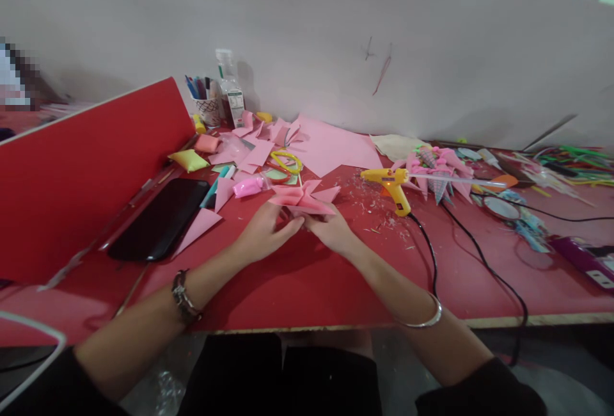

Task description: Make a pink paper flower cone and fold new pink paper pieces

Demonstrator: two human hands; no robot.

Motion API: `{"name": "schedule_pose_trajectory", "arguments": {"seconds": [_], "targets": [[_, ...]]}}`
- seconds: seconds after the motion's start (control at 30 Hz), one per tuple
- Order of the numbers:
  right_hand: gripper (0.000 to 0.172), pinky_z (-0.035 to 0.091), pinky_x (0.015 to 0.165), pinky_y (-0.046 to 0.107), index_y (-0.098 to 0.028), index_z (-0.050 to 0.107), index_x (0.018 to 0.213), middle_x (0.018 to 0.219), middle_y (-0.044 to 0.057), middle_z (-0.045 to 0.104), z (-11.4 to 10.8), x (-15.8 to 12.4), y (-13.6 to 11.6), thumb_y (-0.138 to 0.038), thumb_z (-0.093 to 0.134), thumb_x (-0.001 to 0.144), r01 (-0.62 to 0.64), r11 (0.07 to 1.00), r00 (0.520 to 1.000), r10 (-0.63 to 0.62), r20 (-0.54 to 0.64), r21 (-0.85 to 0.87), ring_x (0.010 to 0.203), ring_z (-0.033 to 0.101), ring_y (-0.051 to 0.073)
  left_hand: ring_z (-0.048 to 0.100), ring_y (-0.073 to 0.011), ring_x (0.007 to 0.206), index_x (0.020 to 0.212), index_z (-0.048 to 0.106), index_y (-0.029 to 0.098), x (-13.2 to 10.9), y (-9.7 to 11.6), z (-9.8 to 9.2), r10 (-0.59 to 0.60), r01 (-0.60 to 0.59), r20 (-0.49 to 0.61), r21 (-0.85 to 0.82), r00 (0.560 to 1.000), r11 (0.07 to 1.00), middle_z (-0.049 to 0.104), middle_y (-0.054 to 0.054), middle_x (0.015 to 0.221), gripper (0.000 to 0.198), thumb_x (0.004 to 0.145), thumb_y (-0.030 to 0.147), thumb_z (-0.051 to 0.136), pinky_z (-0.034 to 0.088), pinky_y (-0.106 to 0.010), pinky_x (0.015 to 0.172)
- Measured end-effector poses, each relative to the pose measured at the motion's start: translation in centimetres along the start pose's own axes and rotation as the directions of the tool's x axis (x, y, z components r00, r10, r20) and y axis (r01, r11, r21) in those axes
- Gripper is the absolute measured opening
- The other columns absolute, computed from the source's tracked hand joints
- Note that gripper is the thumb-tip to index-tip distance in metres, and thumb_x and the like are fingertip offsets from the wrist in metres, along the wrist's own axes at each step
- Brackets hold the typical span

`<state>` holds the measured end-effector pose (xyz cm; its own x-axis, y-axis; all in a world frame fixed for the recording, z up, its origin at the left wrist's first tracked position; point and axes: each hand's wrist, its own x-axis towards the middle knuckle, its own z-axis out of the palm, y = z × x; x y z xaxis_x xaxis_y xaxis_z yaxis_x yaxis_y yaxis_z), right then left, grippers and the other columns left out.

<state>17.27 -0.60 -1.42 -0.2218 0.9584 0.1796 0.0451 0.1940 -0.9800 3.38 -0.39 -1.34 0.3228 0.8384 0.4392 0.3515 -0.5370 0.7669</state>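
Observation:
Between my two hands is a pink folded paper flower (303,197), its pointed petals spread outward above the red table. My left hand (266,230) grips it from the left, thumb pointing toward the middle. From the right, my right hand (330,227) holds its lower side, with the fingers partly hidden beneath the paper. Just beyond the flower lie a pink packet (249,186) and yellow-handled scissors (286,162). A yellow glue gun (391,187) with a clear stick in its back rests to the right.
A black phone (160,219) lies at left beside a red upright panel (96,173). Behind are pink paper scraps (259,155), a pen cup (208,111) and a bottle (233,99). At right sit decorated paper pieces (436,169), black cables (480,259) and a purple power strip (582,262).

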Motion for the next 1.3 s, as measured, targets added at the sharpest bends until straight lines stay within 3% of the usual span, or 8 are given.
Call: {"name": "schedule_pose_trajectory", "arguments": {"seconds": [0.2, 0.43, 0.63, 0.7, 0.8, 0.9, 1.1, 1.3], "targets": [[0.012, 0.034, 0.048, 0.023, -0.018, 0.053, 0.058, 0.051, -0.005, 0.046, -0.1, -0.2, -0.2, -0.026, 0.053, 0.066, 0.006, 0.989, 0.999, -0.001, 0.039, -0.148, 0.049, 0.041, 0.008, 0.057, -0.0162, 0.072, 0.075, 0.060, 0.018, 0.3, 0.3, -0.3, -0.004, 0.003, 0.010, 0.042, 1.000, 0.999, 0.065, -0.004, 0.077, 0.022, 0.075, 0.034, 0.044, 0.043, -0.025, 0.065], [0.018, 0.040, 0.058, 0.027, -0.018, 0.055, 0.062, 0.057, -0.001, 0.052, 0.0, -0.2, -0.6, -0.034, 0.050, 0.070, 0.039, 0.986, 0.997, -0.029, 0.065, -0.160, 0.060, 0.050, 0.013, 0.044, -0.0113, 0.044, 0.047, 0.047, 0.018, 0.3, 0.6, -0.4, -0.144, 0.147, -0.069, 0.031, 0.987, 0.989, 0.049, 0.002, 0.044, 0.032, 0.072, 0.038, 0.044, 0.035, -0.023, 0.045], [0.026, 0.041, 0.070, 0.027, -0.023, 0.046, 0.092, 0.080, 0.001, 0.046, -0.8, 0.2, -0.9, -0.034, 0.051, 0.070, 0.170, 0.975, 0.930, -0.206, -0.305, -0.142, 0.076, 0.047, 0.013, 0.039, -0.0091, 0.043, 0.050, 0.039, 0.019, 0.5, 0.2, -0.3, -0.132, 0.135, -0.101, 0.023, 0.986, 0.991, 0.042, 0.005, 0.046, 0.027, 0.071, 0.035, 0.047, 0.030, -0.021, 0.042], [0.031, 0.040, 0.074, 0.028, -0.025, 0.043, 0.099, 0.085, 0.001, 0.045, -1.0, 0.2, -0.9, -0.031, 0.052, 0.070, 0.222, 0.964, 0.931, -0.255, -0.261, -0.148, 0.080, 0.047, 0.013, 0.041, -0.0097, 0.045, 0.055, 0.044, 0.018, 0.5, 0.1, -0.3, -0.104, 0.105, -0.034, 0.026, 0.994, 0.994, 0.044, 0.004, 0.048, 0.023, 0.072, 0.035, 0.047, 0.031, -0.021, 0.043], [0.031, 0.039, 0.079, 0.031, -0.027, 0.046, 0.100, 0.092, 0.002, 0.047, -1.0, 0.1, -0.8, -0.026, 0.053, 0.070, 0.280, 0.939, 0.952, -0.298, -0.063, -0.201, 0.085, 0.047, 0.014, 0.047, -0.0118, 0.052, 0.068, 0.052, 0.016, 0.5, -0.1, -0.3, -0.045, 0.044, 0.066, 0.017, 0.997, 0.999, 0.054, 0.001, 0.058, 0.021, 0.075, 0.034, 0.043, 0.035, -0.022, 0.048], [0.018, 0.039, 0.077, 0.032, -0.025, 0.052, 0.089, 0.088, 0.001, 0.049, -0.9, 0.0, -0.6, -0.025, 0.052, 0.071, 0.268, 0.927, 0.961, -0.277, 0.002, -0.262, 0.083, 0.048, 0.014, 0.048, -0.0121, 0.053, 0.074, 0.054, 0.015, 0.4, -0.1, -0.3, -0.042, 0.039, 0.096, 0.033, 0.995, 0.999, 0.057, 0.000, 0.062, 0.022, 0.076, 0.034, 0.042, 0.037, -0.023, 0.049], [0.006, 0.039, 0.072, 0.028, -0.021, 0.054, 0.070, 0.075, -0.001, 0.047, -1.0, 0.4, -0.7, -0.026, 0.055, 0.067, 0.152, 0.952, 0.964, -0.202, -0.173, -0.266, 0.073, 0.047, 0.012, 0.044, -0.0087, 0.045, 0.070, 0.043, 0.018, 0.5, -0.1, -0.2, -0.116, 0.121, 0.066, -0.081, 0.991, 0.989, 0.046, 0.005, 0.054, 0.018, 0.072, 0.034, 0.050, 0.038, -0.022, 0.046], [0.012, 0.039, 0.066, 0.026, -0.020, 0.053, 0.068, 0.066, -0.003, 0.053, -1.0, 0.5, -0.9, -0.032, 0.054, 0.066, -0.014, 1.000, 0.987, 0.010, -0.159, -0.027, 0.064, 0.049, 0.011, 0.048, -0.0089, 0.055, 0.081, 0.043, 0.017, 0.5, -0.2, -0.1, -0.062, 0.062, 0.006, -0.031, 0.998, 0.998, 0.049, 0.002, 0.068, 0.021, 0.066, 0.026, 0.055, 0.041, -0.021, 0.051]]}}
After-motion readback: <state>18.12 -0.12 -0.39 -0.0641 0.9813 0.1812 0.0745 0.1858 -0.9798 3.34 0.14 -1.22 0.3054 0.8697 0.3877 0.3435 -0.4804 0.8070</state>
